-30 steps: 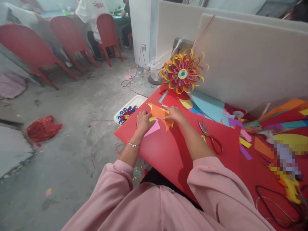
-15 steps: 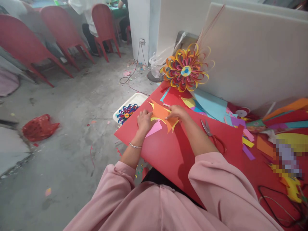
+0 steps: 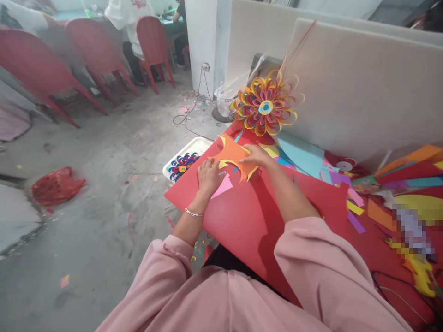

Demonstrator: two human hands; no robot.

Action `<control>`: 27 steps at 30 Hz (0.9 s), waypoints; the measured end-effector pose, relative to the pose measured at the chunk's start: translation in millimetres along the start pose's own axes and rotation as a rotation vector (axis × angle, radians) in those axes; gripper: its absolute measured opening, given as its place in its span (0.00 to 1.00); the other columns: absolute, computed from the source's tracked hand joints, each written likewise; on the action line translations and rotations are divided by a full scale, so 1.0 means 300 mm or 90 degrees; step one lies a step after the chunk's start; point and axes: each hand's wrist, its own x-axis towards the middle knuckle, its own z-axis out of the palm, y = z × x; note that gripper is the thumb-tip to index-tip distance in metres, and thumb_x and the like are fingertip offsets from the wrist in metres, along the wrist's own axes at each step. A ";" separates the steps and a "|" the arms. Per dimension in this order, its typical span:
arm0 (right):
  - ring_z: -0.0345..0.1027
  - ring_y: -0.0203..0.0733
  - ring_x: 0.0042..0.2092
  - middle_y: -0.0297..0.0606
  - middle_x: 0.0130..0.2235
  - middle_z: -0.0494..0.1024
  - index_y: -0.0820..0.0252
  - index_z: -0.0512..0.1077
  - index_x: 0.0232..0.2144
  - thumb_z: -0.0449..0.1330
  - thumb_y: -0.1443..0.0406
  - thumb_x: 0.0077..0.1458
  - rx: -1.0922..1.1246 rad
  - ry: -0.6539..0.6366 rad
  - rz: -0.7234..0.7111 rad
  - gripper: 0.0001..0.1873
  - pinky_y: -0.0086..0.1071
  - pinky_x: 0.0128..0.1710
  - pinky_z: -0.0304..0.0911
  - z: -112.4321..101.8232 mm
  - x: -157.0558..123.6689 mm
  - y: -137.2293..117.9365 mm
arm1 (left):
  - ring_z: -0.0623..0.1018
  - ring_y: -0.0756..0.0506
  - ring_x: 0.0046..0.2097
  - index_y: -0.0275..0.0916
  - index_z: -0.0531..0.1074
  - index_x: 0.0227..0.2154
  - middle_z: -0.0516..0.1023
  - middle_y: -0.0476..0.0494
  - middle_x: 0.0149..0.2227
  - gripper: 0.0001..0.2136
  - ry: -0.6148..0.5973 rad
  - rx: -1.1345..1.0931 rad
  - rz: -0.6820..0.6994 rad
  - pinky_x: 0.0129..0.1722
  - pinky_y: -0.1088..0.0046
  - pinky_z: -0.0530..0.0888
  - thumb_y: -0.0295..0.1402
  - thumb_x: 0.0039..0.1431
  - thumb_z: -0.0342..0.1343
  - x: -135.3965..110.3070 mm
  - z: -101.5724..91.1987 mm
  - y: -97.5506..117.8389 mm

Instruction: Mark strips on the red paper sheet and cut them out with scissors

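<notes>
Above the red tabletop (image 3: pixel 238 216) is an orange paper offcut (image 3: pixel 233 154) with curved cut-out edges and yellow paper showing along them. My right hand (image 3: pixel 256 156) pinches its right side between thumb and fingers. At its left edge, my left hand (image 3: pixel 208 176) has its fingers bent and closed on the paper. A pink paper piece (image 3: pixel 223 185) lies just under the left fingertips. A small blue scrap (image 3: pixel 235 169) shows beneath the offcut. The scissors are mostly hidden behind my right forearm.
A looped paper flower (image 3: pixel 266 107) stands at the table's far corner. A blue-purple paper flower (image 3: pixel 182 168) rests in a white tray (image 3: pixel 168 171) beyond the left edge. Paper scraps (image 3: pixel 355 207) and light blue sheets (image 3: pixel 301 154) cover the right side. Red chairs (image 3: pixel 152 41) stand behind.
The orange offcut has been raised and tilted by both hands, uncovering a blue scrap under it. My right forearm now covers most of the scissors. The view has shifted slightly.
</notes>
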 end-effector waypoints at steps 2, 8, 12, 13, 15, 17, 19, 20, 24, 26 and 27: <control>0.76 0.56 0.61 0.44 0.62 0.81 0.55 0.75 0.63 0.76 0.58 0.52 -0.012 -0.017 0.008 0.37 0.41 0.60 0.70 -0.041 0.048 0.021 | 0.70 0.33 0.70 0.48 0.78 0.57 0.75 0.37 0.67 0.18 0.017 -0.014 0.040 0.65 0.52 0.66 0.40 0.66 0.66 0.001 0.016 -0.006; 0.68 0.68 0.65 0.57 0.64 0.76 0.62 0.73 0.65 0.76 0.58 0.54 -0.078 0.021 0.048 0.39 0.53 0.63 0.65 -0.089 0.063 -0.021 | 0.77 0.36 0.64 0.47 0.82 0.45 0.83 0.41 0.57 0.06 0.022 -0.061 0.090 0.66 0.51 0.66 0.33 0.68 0.63 0.007 0.037 -0.024; 0.72 0.56 0.61 0.50 0.62 0.80 0.59 0.77 0.61 0.60 0.60 0.72 -0.074 0.035 -0.087 0.20 0.48 0.62 0.67 0.018 -0.130 -0.157 | 0.80 0.37 0.59 0.44 0.82 0.47 0.85 0.39 0.54 0.14 0.047 -0.095 0.065 0.63 0.52 0.70 0.25 0.70 0.53 0.015 0.038 -0.039; 0.72 0.51 0.62 0.44 0.64 0.79 0.54 0.77 0.62 0.56 0.60 0.74 -0.061 0.012 -0.121 0.20 0.44 0.62 0.67 0.061 -0.196 -0.196 | 0.80 0.37 0.59 0.43 0.82 0.48 0.85 0.38 0.53 0.15 0.054 -0.109 0.058 0.62 0.53 0.71 0.24 0.70 0.51 0.019 0.039 -0.045; 0.66 0.49 0.69 0.43 0.71 0.72 0.54 0.75 0.65 0.52 0.59 0.77 -0.046 -0.021 -0.182 0.22 0.44 0.70 0.60 0.157 -0.325 -0.265 | 0.81 0.38 0.57 0.41 0.82 0.50 0.85 0.38 0.53 0.17 0.066 -0.140 0.046 0.60 0.56 0.73 0.23 0.70 0.49 0.030 0.043 -0.057; 0.57 0.55 0.76 0.48 0.75 0.64 0.57 0.70 0.70 0.51 0.57 0.77 -0.036 -0.044 -0.270 0.26 0.53 0.76 0.51 0.248 -0.427 -0.311 | 0.83 0.40 0.56 0.40 0.81 0.53 0.85 0.39 0.53 0.19 0.076 -0.171 0.030 0.60 0.60 0.76 0.23 0.70 0.48 0.043 0.045 -0.068; 0.50 0.59 0.78 0.48 0.78 0.57 0.56 0.65 0.73 0.52 0.52 0.76 -0.041 -0.071 -0.295 0.30 0.57 0.77 0.47 0.311 -0.479 -0.326 | 0.83 0.42 0.56 0.40 0.80 0.56 0.84 0.39 0.56 0.20 0.083 -0.196 0.006 0.59 0.63 0.77 0.23 0.71 0.45 0.053 0.040 -0.076; 0.46 0.59 0.79 0.48 0.79 0.55 0.57 0.62 0.75 0.52 0.51 0.76 -0.046 -0.078 -0.292 0.33 0.58 0.78 0.44 0.329 -0.484 -0.323 | 0.84 0.42 0.56 0.40 0.79 0.57 0.84 0.39 0.57 0.21 0.084 -0.204 -0.006 0.59 0.63 0.78 0.24 0.72 0.44 0.055 0.033 -0.078; 0.42 0.59 0.80 0.47 0.80 0.50 0.58 0.58 0.77 0.51 0.48 0.75 -0.057 -0.073 -0.227 0.37 0.57 0.78 0.41 0.326 -0.408 -0.276 | 0.84 0.42 0.56 0.40 0.80 0.57 0.84 0.39 0.57 0.21 0.044 -0.192 -0.030 0.59 0.64 0.78 0.25 0.72 0.45 0.039 -0.017 -0.069; 0.43 0.59 0.80 0.47 0.80 0.50 0.58 0.59 0.76 0.52 0.48 0.75 -0.056 -0.075 -0.200 0.36 0.57 0.78 0.42 0.305 -0.355 -0.256 | 0.84 0.41 0.56 0.42 0.82 0.53 0.85 0.40 0.56 0.19 0.002 -0.164 -0.021 0.59 0.65 0.77 0.25 0.70 0.49 0.020 -0.047 -0.053; 0.43 0.58 0.80 0.46 0.79 0.51 0.57 0.59 0.76 0.51 0.49 0.75 -0.053 -0.075 -0.196 0.35 0.57 0.78 0.42 0.296 -0.333 -0.249 | 0.84 0.41 0.55 0.43 0.83 0.50 0.86 0.40 0.54 0.17 -0.022 -0.146 -0.015 0.58 0.65 0.77 0.25 0.68 0.51 0.010 -0.061 -0.043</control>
